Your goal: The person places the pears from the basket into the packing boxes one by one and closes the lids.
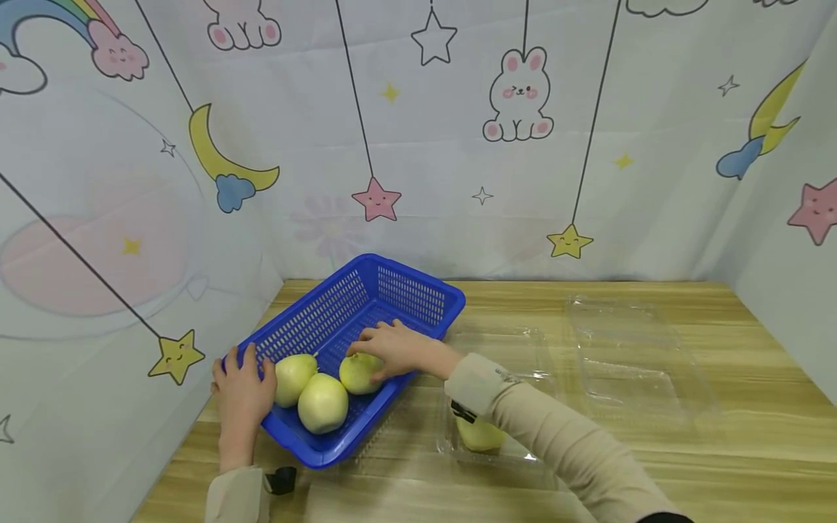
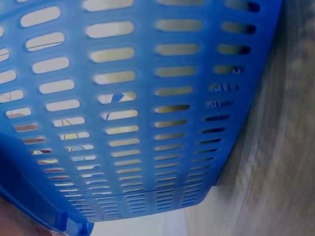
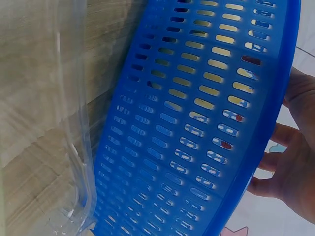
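Observation:
A blue plastic basket (image 1: 418, 294) with slotted walls stands at an angle on the table, holding pale yellow-green pears. My left hand (image 1: 243, 392) grips its near left rim. Inside, two pears (image 1: 323, 404) (image 1: 296, 379) lie together by the near left end. With thumb and fingers round a third pear (image 1: 360, 373), my right hand (image 1: 395, 350) reaches over the basket's right side. The right wrist view shows this hand (image 3: 295, 162) beyond the basket's slotted wall (image 3: 197, 98); the pear in its grasp is hidden there.
Right of the basket lies a clear plastic box (image 1: 451, 443) with a pear (image 1: 480, 434) in it, partly under my right sleeve. Another clear box (image 1: 628, 363) is farther right. A printed cloth (image 1: 445, 160) hangs behind the wood-look table (image 1: 752, 436).

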Demonstrator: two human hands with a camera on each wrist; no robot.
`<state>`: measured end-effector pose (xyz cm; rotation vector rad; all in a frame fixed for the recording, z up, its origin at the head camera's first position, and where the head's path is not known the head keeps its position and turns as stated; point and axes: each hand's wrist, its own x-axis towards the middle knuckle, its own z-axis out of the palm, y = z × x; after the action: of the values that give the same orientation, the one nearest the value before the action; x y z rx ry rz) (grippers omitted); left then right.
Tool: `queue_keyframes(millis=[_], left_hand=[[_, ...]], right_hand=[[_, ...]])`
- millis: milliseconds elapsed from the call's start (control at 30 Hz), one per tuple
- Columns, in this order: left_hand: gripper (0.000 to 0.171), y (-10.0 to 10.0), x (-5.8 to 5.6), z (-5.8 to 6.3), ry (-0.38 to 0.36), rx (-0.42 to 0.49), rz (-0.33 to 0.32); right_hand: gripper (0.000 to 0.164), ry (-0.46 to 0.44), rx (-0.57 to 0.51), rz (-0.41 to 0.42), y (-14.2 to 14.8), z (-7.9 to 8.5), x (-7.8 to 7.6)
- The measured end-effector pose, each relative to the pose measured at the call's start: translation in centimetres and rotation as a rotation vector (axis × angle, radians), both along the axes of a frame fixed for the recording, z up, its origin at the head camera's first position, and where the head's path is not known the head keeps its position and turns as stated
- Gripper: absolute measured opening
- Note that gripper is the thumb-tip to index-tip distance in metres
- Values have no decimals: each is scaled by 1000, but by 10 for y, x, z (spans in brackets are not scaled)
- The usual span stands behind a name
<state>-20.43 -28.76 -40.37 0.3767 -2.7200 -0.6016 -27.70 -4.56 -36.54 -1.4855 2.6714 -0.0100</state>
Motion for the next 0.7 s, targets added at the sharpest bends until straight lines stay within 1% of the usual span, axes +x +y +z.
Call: queue_keyframes(millis=[367,600,700], left_hand=[[49,-1,0,0,-3,0,-3],[49,0,1,1,-6,4,-3],[49,0,1,1,-4,3,-5]], right_hand=[[56,-57,2,-31,-4,-5,-2],[64,-111,-13,-70,-9,-9,-4],[63,-116,-15,-85,-10,-9,-4]])
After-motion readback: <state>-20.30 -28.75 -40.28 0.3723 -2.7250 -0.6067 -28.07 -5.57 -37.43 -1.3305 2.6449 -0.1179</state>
